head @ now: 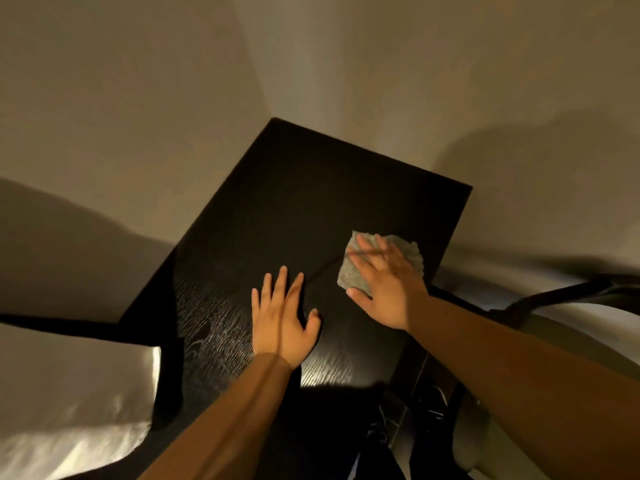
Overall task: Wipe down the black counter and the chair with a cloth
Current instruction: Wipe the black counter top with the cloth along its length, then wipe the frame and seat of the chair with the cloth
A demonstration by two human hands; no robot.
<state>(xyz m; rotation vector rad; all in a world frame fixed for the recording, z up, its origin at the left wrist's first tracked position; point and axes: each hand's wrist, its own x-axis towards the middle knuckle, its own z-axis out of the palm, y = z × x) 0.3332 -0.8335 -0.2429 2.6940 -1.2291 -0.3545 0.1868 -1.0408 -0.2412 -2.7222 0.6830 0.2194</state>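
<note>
Nearest the viewer, the front part of the black tabletop (294,202) shows a pale streaked sheen along its grain. Whether this is damp from wiping or only glare cannot be told.

The left grip (280,320) lies flat on the bare tabletop, fingers straight and slightly spread, holding nothing. It appears to act as a brace.

Just beyond and to its right, the right grip (384,278) presses flat on the cloth (412,254), fingers extended, thumb at the cloth's near edge. It pins the cloth by pressure from above and does not clutch it. The fingers look blurred.

The cloth, a grey folded pad, sits near the tabletop's right edge, roughly midway along its length. The right grip is already on it, while the left is apart from it, so the right is plainly the working hand.

The tabletop's long axis runs from the viewer to a far corner set into the junction of two walls (173,98). The largest bare stretch lies ahead and to the left of the cloth. A stroke straight forward is unobstructed. A stroke to the near left would meet the left grip.

The counter stage appears to be under way. A dark frame (554,296) beyond the right edge may be the chair, but this is not certain.
</note>
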